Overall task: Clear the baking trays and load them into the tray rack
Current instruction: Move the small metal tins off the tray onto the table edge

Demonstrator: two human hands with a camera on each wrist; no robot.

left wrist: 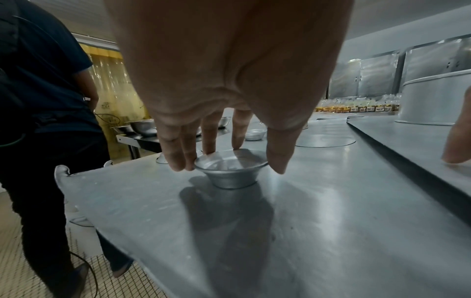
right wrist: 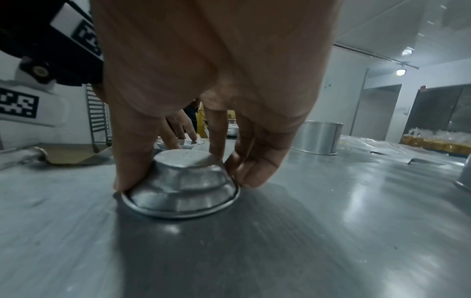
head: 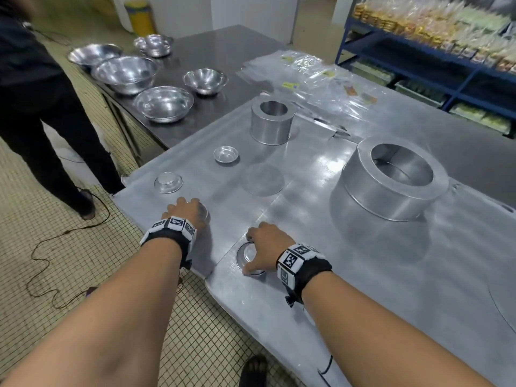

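Two flat metal baking trays lie side by side on the table, the left tray (head: 223, 196) and the right tray (head: 363, 275). My left hand (head: 185, 212) reaches down over a small upright metal cup (left wrist: 230, 173) on the left tray. Its fingers (left wrist: 178, 159) touch the rim and the thumb stands close to the other side. My right hand (head: 261, 247) pinches an upside-down small cup (right wrist: 181, 181) at the rim, thumb on one side and fingers on the other. That cup sits flat on the right tray's near-left corner.
More small cups (head: 168, 182) (head: 226, 155), a flat disc (head: 264, 180), a small ring mould (head: 272, 122) and a large ring mould (head: 391, 177) stand on the trays. Steel bowls (head: 163, 103) fill the dark table behind. A person in black (head: 42, 107) stands left. A wire rack (right wrist: 98, 113) stands by the wall.
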